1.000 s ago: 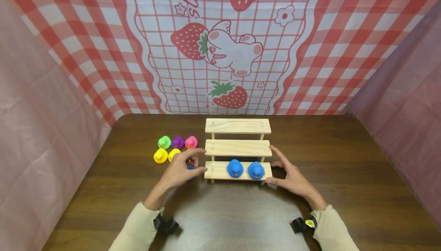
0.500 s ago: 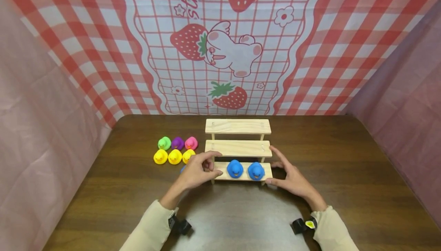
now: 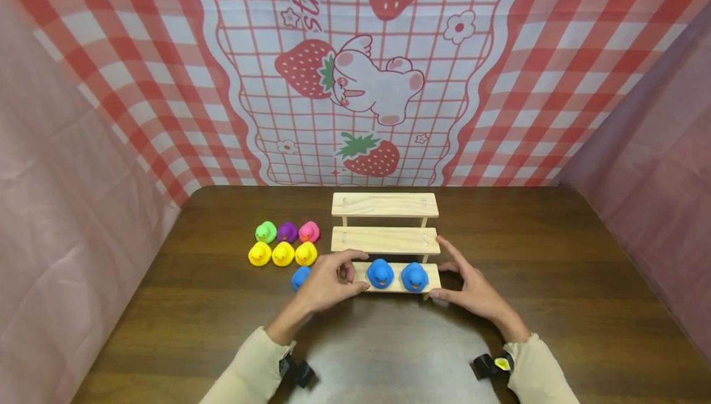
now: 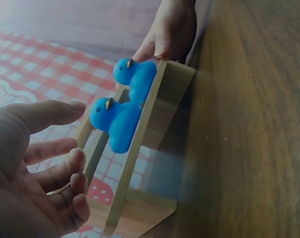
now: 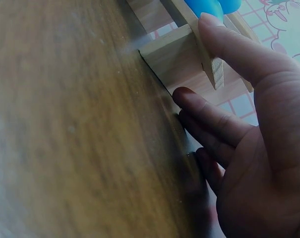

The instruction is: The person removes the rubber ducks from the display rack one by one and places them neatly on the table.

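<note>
A three-step wooden display stand [image 3: 384,240] is on the table in the head view. Two blue rubber ducks [image 3: 380,274] sit side by side on its lowest step. My left hand [image 3: 333,277] hovers over the left end of that step, thumb and index finger spread, with a gap to the nearer duck [image 4: 117,124] in the left wrist view. My right hand [image 3: 472,287] stays at the stand's right end. Its thumb touches the lowest step's end [image 5: 214,74] in the right wrist view, and its index fingertip is by the middle step. Another blue duck [image 3: 300,277] is partly hidden behind the left hand.
Left of the stand, on the brown table [image 3: 555,268], a green duck [image 3: 266,232], a purple duck [image 3: 287,232] and a pink duck [image 3: 309,232] form a row. Yellow ducks [image 3: 283,254] line up in front of them. A checked strawberry cloth [image 3: 372,83] hangs behind.
My left hand has moved right from the stand's left edge to above the lowest step, revealing more of the yellow and blue ducks on the table. The right hand stays put.
</note>
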Motion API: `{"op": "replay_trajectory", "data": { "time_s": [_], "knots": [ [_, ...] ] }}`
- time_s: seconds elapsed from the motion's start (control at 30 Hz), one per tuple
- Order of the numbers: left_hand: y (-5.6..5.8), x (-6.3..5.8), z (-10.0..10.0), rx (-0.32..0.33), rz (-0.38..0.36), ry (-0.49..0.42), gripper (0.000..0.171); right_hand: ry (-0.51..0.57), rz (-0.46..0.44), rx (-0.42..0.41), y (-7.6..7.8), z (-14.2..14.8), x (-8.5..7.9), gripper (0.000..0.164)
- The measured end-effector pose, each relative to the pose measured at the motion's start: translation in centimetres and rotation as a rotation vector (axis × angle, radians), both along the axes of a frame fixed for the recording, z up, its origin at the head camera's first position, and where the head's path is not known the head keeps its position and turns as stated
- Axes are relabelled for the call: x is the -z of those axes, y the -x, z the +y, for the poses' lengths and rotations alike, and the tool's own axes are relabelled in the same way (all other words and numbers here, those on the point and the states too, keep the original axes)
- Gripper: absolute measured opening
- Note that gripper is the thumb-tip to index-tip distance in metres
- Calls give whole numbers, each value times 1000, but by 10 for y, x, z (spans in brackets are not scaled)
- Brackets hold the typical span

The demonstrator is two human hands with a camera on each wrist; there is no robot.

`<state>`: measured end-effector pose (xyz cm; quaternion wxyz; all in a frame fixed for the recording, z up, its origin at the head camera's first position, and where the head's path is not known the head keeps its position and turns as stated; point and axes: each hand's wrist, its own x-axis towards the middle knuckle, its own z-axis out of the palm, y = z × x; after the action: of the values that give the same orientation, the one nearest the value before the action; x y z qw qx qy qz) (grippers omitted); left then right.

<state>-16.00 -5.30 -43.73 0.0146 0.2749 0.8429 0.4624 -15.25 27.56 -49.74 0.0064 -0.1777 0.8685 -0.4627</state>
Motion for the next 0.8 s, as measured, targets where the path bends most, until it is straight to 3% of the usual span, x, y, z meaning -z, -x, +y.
{"op": "replay_trajectory", "data": {
  "time_s": [0.5,0.8],
  "knots": [
    [-1,9,13,18,43,-8,45,-4,3,2,-1,-1,-2,103],
    [-1,11,17,27,7,-9,44,-2,1,0,-1,-1,-2,103]
  ]
}}
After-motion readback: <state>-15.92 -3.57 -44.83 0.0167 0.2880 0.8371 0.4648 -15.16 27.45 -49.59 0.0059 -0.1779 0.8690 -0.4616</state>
